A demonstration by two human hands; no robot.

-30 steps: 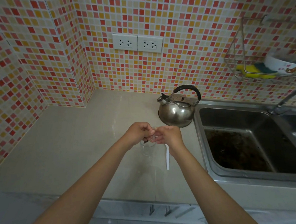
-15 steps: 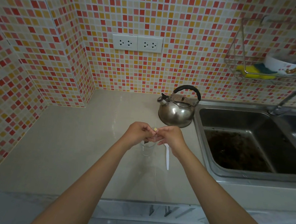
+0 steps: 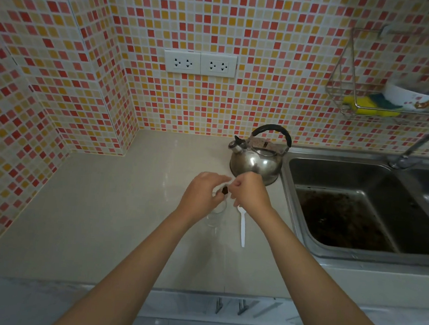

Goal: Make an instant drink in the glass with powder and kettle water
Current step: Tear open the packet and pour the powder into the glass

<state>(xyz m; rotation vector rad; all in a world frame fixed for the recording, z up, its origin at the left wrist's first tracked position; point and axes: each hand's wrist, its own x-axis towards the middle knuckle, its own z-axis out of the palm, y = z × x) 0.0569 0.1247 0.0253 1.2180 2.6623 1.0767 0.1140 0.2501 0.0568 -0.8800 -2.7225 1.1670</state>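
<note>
A small clear glass (image 3: 215, 217) stands on the beige counter, partly hidden under my left hand (image 3: 202, 194). My right hand (image 3: 250, 192) is beside it, fingertips almost touching the left ones. Both hands pinch a small powder sachet (image 3: 224, 189) directly above the glass; only a dark corner of it shows between the fingers. A white plastic spoon (image 3: 242, 227) lies on the counter just right of the glass. The steel kettle (image 3: 256, 162) with a black handle stands behind my hands, next to the sink.
A steel sink (image 3: 357, 210) with a dirty basin lies to the right, its tap (image 3: 420, 147) at the far right. A wire rack (image 3: 364, 107) on the tiled wall holds a sponge and a bowl. Two wall sockets (image 3: 200, 63) sit above the counter.
My hands have stayed over the glass, working the sachet. A pale end of the sachet showed half a second ago; now a dark corner shows between my fingers.
</note>
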